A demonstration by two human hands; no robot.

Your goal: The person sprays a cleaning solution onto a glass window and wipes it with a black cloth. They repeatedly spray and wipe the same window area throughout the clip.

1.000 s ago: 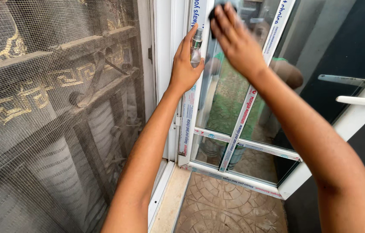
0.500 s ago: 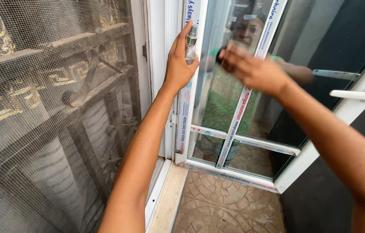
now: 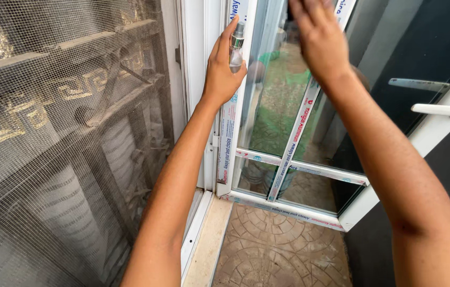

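While my left hand (image 3: 221,69) curls around a small spray bottle (image 3: 235,50) against the white frame (image 3: 204,79), my right hand (image 3: 318,40) presses flat on the glass (image 3: 278,106); its fingertips are cut off, grip unclear.

Small clear spray bottle with a silver collar (image 3: 235,50) — upright, pressed against the white door frame, held at its side. Glass door pane with white frame and taped strips (image 3: 275,106) — standing ajar, reflective, upper part covered by a flat palm.
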